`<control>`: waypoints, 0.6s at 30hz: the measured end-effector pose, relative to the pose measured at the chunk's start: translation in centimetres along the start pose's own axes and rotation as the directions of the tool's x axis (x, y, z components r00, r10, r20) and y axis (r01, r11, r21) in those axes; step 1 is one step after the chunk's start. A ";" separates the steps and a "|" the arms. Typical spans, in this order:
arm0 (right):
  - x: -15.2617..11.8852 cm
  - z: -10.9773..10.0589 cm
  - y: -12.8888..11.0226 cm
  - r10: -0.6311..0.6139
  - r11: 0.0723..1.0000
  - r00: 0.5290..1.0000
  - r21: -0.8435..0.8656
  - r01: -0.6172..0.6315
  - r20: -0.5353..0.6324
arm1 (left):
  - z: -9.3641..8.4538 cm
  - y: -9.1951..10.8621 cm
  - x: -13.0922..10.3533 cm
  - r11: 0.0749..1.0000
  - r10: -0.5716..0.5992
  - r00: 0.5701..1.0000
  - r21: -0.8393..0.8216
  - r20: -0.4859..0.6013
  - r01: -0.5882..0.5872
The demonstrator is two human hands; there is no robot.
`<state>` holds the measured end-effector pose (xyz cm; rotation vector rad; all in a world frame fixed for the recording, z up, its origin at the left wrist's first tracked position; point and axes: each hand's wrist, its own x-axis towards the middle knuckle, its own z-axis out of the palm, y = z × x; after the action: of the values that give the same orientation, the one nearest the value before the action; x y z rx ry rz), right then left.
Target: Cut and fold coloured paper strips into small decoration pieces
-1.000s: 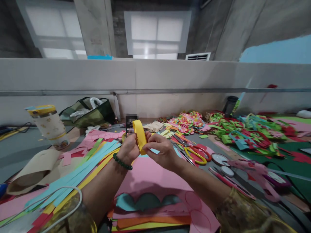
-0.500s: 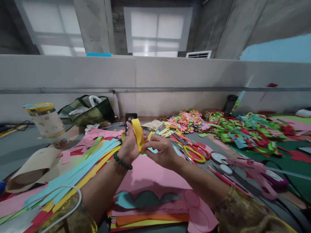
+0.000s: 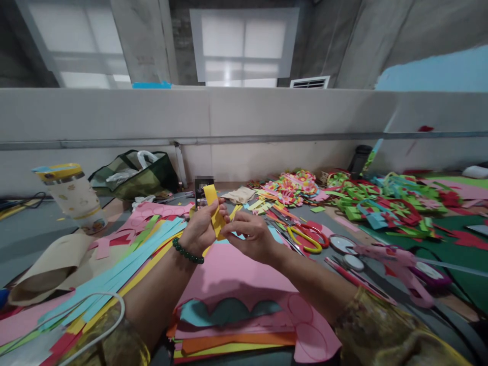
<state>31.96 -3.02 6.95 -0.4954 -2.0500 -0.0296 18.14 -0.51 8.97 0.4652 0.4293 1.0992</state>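
Observation:
Above the pink sheet, my left hand grips a bent yellow strip with its fingers closed round it. My right hand pinches the strip's lower end between thumb and fingertips. Dark green beads circle my left wrist. A black phone stands just behind the yellow strip, partly hidden by it. Long light blue strips and yellow ones lie fanned out left of my hands. Yellow-handled scissors rest to the right of my right hand.
A pink glue gun with its cord lies at the right. Farther back are piles of colourful cut pieces and green-red strips. At the left stand a tumbler and a green bag. A white wall closes the back.
My left hand has turned and shifted slightly left, and its fingers have closed more round the yellow strip. The strip's upper loop has flattened. My right hand keeps its pinch near the lower end.

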 end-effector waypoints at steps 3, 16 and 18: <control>-0.1 0.0 0.0 -0.034 0.999 0.999 -0.005 0.034 0.009 | -0.1 0.1 0.1 1.000 -0.017 1.000 -0.026 0.019 0.018; 0.1 -0.3 -0.3 0.149 0.974 0.988 0.166 -0.154 0.043 | 0.5 0.4 -0.3 0.991 0.010 1.000 -0.132 -0.006 -0.011; -0.3 0.3 0.0 0.209 0.952 0.972 0.203 -0.227 0.108 | 0.7 0.4 -0.4 0.990 0.000 1.000 -0.142 -0.002 0.000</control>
<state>31.86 -3.05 6.58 -0.5922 -2.0399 0.3477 18.07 -0.87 9.78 0.3388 0.3498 1.1221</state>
